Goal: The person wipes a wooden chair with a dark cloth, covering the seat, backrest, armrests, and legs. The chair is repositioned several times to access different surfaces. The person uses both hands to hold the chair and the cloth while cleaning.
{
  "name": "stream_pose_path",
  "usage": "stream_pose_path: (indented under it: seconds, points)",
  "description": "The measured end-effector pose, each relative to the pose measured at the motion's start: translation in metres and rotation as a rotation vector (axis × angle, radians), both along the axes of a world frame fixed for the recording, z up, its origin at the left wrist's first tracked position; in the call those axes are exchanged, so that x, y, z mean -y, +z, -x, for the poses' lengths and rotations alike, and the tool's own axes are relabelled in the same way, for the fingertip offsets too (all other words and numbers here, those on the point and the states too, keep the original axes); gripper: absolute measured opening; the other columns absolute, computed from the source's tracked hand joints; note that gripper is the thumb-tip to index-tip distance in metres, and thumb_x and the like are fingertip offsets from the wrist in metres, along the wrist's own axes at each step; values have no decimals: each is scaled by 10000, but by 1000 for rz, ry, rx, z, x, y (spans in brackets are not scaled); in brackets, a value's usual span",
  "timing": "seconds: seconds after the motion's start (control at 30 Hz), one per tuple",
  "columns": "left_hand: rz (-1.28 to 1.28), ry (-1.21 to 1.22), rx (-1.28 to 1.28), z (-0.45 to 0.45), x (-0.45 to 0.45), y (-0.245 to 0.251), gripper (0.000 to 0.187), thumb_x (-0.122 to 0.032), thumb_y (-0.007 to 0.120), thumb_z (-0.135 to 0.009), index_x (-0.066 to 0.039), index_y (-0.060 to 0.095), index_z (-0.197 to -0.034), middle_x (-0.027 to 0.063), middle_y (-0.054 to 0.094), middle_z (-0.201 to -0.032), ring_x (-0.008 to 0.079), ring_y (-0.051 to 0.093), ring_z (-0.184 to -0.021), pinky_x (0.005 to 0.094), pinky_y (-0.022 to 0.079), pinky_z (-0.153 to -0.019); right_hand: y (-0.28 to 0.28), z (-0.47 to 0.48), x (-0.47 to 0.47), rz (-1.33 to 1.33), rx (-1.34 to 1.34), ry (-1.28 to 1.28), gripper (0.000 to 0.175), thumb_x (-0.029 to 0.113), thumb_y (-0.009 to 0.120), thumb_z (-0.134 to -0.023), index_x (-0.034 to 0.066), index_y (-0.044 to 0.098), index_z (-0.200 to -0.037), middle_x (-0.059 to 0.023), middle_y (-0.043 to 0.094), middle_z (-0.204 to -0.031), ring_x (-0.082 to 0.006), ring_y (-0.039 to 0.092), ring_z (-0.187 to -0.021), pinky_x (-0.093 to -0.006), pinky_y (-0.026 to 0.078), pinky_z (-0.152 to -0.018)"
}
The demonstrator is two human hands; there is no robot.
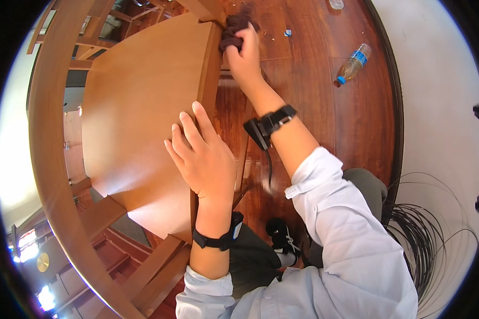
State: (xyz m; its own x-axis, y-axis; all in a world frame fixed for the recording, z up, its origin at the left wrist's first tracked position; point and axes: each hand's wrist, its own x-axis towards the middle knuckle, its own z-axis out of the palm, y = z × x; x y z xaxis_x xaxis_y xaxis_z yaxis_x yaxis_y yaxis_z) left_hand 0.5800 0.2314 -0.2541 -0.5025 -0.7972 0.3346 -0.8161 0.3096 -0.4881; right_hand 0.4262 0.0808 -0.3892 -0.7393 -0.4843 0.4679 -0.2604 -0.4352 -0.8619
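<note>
A wooden chair [143, 91] with a flat, light brown seat stands in front of me. My left hand [203, 155] rests on the seat near its edge, palm down, with fingers spread. In my right hand [245, 56] is a bunched dark cloth [233, 32], pressed against the seat's far corner by a chair post [201, 10]. The cloth is slightly blurred and partly covered by my fingers. A curved wooden rail [48, 119] of the chair runs along the left.
A plastic bottle [353, 65] with brown liquid lies on the wooden floor [303, 79]. Another clear bottle [336, 4] lies at the top edge. Small scraps [287, 33] lie nearby. Black cable coils [417, 235] hang or lie by the white wall [435, 119].
</note>
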Motion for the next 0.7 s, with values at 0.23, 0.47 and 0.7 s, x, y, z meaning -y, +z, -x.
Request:
stream_pose_path:
  seconds: [0.23, 0.47, 0.7]
  points:
    - [-2, 7, 8, 5, -1, 6, 837, -200, 782, -767, -74, 394, -1498, 157, 443, -1417, 353, 466, -1247, 478, 400, -1090, -62, 5, -6, -193, -114, -7, 559, 9, 595, -748, 11, 473, -1294, -249, 485, -1385, -434, 450, -1279, -464, 373, -1093]
    - [44, -5, 24, 7, 4, 1, 862, -160, 790, -750, -48, 382, -1501, 161, 444, -1397, 360, 485, -1216, 446, 456, -1032, -161, 33, -18, -648, -159, 234, 399, 9, 617, -776, -24, 467, -1144, -269, 568, -1186, -489, 505, -1180, -510, 447, -987]
    - [11, 18, 10, 7, 4, 3, 859, -146, 787, -755, -41, 373, -1500, 165, 443, -1398, 356, 474, -1227, 449, 426, -1058, -137, 15, -8, -931, -185, 110, 324, 81, 632, -841, -23, 420, -1063, -320, 617, -1002, -498, 634, -917, -537, 542, -802]
